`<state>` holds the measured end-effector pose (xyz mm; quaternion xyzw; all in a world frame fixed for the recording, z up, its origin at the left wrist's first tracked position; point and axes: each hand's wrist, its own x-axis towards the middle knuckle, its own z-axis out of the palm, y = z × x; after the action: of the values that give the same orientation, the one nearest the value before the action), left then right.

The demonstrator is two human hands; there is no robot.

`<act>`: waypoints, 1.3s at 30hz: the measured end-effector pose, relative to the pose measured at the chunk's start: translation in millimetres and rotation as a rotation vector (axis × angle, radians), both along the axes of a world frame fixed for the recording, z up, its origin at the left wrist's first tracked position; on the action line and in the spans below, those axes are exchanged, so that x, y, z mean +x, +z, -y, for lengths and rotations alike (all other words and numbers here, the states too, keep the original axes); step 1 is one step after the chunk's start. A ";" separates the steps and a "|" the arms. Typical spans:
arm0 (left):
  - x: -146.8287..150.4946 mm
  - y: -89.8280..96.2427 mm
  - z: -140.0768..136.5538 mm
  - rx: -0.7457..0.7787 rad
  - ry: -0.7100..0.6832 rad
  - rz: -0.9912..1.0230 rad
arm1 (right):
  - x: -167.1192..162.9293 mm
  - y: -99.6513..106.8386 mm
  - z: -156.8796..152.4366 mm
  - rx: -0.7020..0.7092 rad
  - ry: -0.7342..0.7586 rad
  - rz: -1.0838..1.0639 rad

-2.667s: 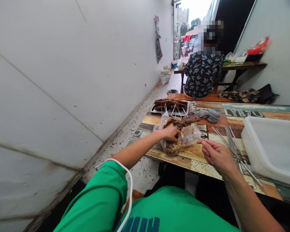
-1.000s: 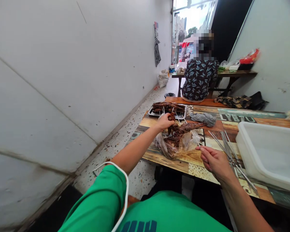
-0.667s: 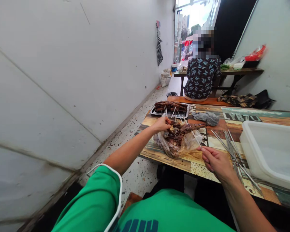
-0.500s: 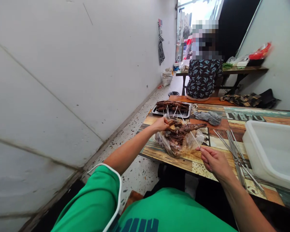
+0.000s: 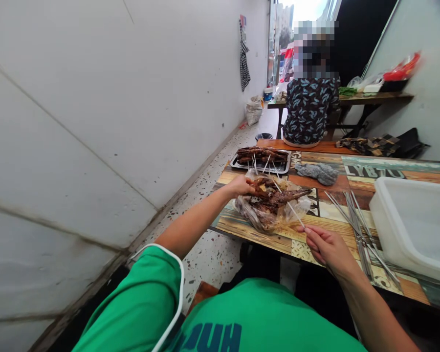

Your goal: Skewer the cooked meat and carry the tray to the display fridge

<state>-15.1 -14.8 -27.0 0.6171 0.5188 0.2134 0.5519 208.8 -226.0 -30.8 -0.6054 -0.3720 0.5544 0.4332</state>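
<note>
My left hand (image 5: 241,186) is closed around a piece of dark brown, glossy meat (image 5: 261,189) at the left of an open clear plastic bag (image 5: 297,211). More dark meat pieces (image 5: 266,215) lie in the bag, and a long one sticks out to the right. My right hand (image 5: 326,244), at the table's front edge, pinches a thin metal skewer (image 5: 297,212). This skewer slants up and left over the bag, and part of its lower length is hidden by the hand.
Behind the bag stands a metal tray (image 5: 286,166) of skewered dark meat. A grey cloth or glove (image 5: 317,173) lies beside it. Several loose skewers (image 5: 359,234) and a white plastic tub (image 5: 386,215) are on the right. A person (image 5: 308,110) sits at another table (image 5: 374,100) beyond.
My left hand has shifted slightly with the meat, which now lies lower over the bag. The right hand still holds the skewer, nearly unmoved. The view has tilted down a little.
</note>
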 end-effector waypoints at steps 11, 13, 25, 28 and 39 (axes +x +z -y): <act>5.3 18.4 -12.2 -0.422 0.341 0.451 | -13.9 -0.1 13.4 -0.050 0.113 -0.004; 6.0 23.5 -12.5 -0.468 0.337 0.486 | -15.7 3.1 12.7 -0.033 0.111 -0.006; 17.2 32.5 -0.4 -0.554 0.326 0.683 | -12.5 12.5 13.5 -0.005 0.087 0.096; 16.9 33.5 -0.4 -0.583 0.347 0.690 | -9.5 10.0 15.2 0.007 0.100 0.096; 13.0 26.6 -1.3 -0.606 0.355 0.739 | -10.2 11.7 11.6 0.013 0.102 0.130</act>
<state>-2.2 -13.5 -0.4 0.2149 0.4245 0.3479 0.8079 198.6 -237.7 -19.1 -0.6178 -0.4332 0.5329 0.3831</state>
